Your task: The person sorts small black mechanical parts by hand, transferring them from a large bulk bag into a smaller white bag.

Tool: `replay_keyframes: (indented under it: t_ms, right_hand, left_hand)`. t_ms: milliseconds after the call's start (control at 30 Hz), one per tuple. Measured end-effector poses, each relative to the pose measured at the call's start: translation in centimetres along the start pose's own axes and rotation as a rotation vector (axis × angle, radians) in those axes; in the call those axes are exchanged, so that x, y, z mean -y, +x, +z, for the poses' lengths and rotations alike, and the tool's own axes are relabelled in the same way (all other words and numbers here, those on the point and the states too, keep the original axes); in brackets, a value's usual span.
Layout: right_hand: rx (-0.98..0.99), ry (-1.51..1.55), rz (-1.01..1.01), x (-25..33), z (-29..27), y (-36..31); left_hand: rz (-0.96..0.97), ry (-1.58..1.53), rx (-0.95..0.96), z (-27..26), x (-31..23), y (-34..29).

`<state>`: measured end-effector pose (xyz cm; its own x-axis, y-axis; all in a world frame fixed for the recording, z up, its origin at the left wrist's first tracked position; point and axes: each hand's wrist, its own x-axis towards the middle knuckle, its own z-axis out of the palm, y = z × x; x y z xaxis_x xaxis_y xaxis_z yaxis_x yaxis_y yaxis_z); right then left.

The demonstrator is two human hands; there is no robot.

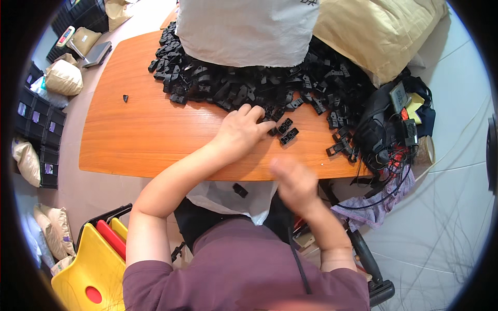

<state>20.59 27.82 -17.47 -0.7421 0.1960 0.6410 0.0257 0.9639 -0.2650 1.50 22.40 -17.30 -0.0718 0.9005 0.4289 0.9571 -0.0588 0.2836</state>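
Against the black parts (233, 88), the left hand (238, 132) rests, apart from the blurred right hand (296, 182); grips unclear; single pinches seem best.

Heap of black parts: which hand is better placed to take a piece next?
Probably left: the left hand is at the heap; the blurred right hand is farther away, near the front edge of the table.

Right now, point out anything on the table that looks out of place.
A small black piece lies alone on the left side of the table, well apart from the heap of black parts, so it looks stray.
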Motion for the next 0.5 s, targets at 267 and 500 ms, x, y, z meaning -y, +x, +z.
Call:
replay_keyframes:
  t_ms: [267, 500]
  right_hand:
    - [0.241, -0.389, 0.125, -11.2, 0.1, 7.3]
    - [-0.03, 0.776, 0.708, -6.0, -1.0, 7.9]
  left_hand:
    - [-0.094, 0.079, -0.002, 0.1, -1.3, -2.1]
    - [-0.42, -0.835, -0.069, -1.4, -0.4, -2.3]
